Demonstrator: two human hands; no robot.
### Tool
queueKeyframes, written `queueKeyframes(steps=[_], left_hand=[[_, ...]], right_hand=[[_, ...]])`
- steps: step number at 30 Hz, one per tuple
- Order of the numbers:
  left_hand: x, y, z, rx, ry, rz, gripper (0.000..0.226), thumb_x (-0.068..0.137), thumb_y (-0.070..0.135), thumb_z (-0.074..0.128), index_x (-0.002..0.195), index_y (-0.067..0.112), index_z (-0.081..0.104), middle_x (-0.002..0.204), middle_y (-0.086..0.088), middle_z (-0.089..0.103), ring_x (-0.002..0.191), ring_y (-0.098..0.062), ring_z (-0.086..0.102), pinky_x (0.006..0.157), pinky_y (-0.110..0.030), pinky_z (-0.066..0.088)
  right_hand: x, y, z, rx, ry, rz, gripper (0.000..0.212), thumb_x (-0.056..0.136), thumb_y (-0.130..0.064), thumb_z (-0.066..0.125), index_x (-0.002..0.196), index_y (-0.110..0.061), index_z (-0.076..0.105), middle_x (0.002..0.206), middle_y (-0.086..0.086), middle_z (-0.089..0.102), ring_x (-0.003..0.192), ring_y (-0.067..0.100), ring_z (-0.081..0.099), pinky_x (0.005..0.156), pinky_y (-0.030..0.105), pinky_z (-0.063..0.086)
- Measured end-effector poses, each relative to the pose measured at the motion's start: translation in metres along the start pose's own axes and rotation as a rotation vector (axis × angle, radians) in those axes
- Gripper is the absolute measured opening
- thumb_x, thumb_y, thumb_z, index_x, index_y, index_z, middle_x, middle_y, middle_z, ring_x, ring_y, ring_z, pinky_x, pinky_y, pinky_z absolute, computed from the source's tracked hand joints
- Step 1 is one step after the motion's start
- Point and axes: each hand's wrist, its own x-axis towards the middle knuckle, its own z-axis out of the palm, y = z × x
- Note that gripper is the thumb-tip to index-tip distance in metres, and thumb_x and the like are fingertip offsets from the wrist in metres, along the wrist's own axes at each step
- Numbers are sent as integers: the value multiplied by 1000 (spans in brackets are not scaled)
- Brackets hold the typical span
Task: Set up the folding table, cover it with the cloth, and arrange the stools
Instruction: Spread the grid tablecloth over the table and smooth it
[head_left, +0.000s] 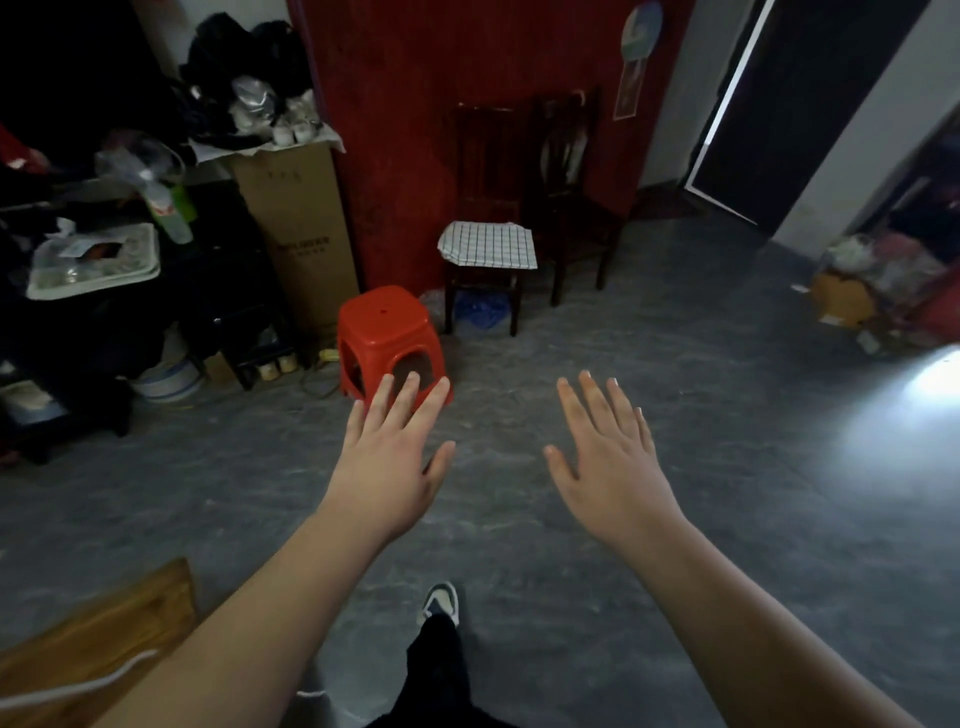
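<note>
A red plastic stool (383, 327) stands on the grey floor by the red wall. A folded white cloth with a dark grid (488, 244) lies on the seat of a dark wooden chair (485, 150). A wooden board with a pale edge (88, 644), perhaps the table top, shows at the bottom left. My left hand (392, 457) is stretched forward with fingers straight and spread, its tips overlapping the stool's lower part in view. My right hand (610, 452) is held out beside it, fingers spread, holding nothing.
A second dark chair (571, 192) stands right of the first. A tall cardboard box (301, 228) and cluttered dark shelves (93, 260) fill the left side. A box with bags (857, 291) sits at the right wall. My foot (440, 603) is on the floor.
</note>
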Motion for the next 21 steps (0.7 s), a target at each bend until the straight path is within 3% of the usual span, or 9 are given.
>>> queueKeyframes(steps=[13, 21], left_hand=[[299, -41, 14, 14, -24, 49, 68, 99, 54, 34, 157, 39, 1, 167, 1, 5, 153, -24, -9, 123, -51, 3], [456, -40, 52, 20, -36, 29, 68, 97, 53, 31, 157, 40, 2, 167, 2, 7, 153, -20, -8, 123, -52, 6]], right_hand=[[277, 45, 0, 1, -7, 37, 71, 101, -50, 31, 157, -33, -11, 165, -7, -16, 149, 16, -23, 123, 42, -7], [424, 115, -1, 34, 4, 60, 71, 101, -49, 31, 157, -32, -10, 166, -5, -14, 150, 18, -21, 124, 45, -3]])
